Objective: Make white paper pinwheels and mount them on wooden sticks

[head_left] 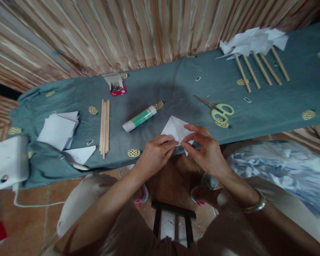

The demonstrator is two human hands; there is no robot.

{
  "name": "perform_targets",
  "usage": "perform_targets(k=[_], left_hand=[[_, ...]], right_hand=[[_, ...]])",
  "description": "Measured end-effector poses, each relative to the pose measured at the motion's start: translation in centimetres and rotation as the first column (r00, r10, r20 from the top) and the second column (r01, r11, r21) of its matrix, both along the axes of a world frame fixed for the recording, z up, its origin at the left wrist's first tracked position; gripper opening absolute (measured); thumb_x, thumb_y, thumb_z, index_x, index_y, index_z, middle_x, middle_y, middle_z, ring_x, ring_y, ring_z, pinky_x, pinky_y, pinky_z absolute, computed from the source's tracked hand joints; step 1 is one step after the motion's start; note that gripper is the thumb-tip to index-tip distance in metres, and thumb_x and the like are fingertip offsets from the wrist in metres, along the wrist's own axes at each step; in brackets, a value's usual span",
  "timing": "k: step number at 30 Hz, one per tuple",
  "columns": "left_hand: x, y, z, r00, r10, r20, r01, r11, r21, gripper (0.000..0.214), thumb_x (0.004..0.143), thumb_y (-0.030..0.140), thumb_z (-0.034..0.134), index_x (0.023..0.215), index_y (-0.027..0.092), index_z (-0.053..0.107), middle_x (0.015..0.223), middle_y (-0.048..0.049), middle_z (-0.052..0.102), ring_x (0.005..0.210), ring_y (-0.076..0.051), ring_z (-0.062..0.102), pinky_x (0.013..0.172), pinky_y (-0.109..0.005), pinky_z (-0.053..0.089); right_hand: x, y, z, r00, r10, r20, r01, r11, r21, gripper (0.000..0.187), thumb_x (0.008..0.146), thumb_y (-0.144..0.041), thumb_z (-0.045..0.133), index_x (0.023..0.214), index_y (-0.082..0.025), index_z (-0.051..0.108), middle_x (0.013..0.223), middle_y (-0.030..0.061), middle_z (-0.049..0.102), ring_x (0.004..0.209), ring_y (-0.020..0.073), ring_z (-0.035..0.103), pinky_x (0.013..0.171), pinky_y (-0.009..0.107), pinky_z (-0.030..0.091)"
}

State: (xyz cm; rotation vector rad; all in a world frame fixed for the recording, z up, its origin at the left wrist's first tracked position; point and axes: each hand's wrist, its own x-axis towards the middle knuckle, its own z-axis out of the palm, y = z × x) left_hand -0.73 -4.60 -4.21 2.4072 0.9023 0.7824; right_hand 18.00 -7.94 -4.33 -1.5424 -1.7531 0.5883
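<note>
A square of white paper [173,125] with crease or cut lines lies at the front edge of the cloth-covered table, one small point of it sticking out below. My left hand [160,149] is closed on its near left part, fingertips pinched together. From the other side, my right hand [202,145] pinches the paper close to its middle with thumb and fingers. The fingers cover much of the near half. Beyond the paper lie a green-and-white glue stick [140,118] on the left and green-handled scissors [216,108] on the right.
Wooden sticks [105,128] lie left of the glue, near a red box of small metal pins [117,87]. A stack of white paper [59,129] and a white device [11,161] are farther left. Paper pinwheels on sticks [256,44] lie back right; a plastic bag [277,167] stands right.
</note>
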Motion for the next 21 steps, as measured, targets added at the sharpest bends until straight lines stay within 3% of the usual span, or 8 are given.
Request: perform_targets(k=[15, 21], left_hand=[[0.1, 0.28, 0.27, 1.0, -0.012, -0.021, 0.012, 0.999, -0.033, 0.019, 0.089, 0.011, 0.053, 0.098, 0.014, 0.069, 0.092, -0.0063, 0.068, 0.085, -0.015, 0.067, 0.076, -0.028, 0.057], [0.1, 0.25, 0.17, 1.0, -0.007, -0.014, 0.006, 0.999, -0.036, 0.02, 0.089, 0.012, 0.053, 0.099, 0.015, 0.07, 0.093, -0.0058, 0.069, 0.085, -0.015, 0.068, 0.078, -0.028, 0.057]], right_hand=[[-0.05, -0.08, 0.17, 1.0, -0.001, 0.025, 0.001, 1.0, -0.002, 0.006, 0.084, -0.024, 0.061, 0.079, -0.023, 0.065, 0.122, 0.01, 0.063, 0.116, 0.0289, 0.057, 0.099, 0.051, 0.045], [-0.01, -0.17, 0.13, 0.994, 0.054, 0.1, -0.064, 0.993, 0.097, 0.02, 0.091, -0.024, 0.05, 0.101, -0.023, 0.067, 0.131, 0.0104, 0.057, 0.122, 0.0287, 0.052, 0.103, 0.051, 0.043]])
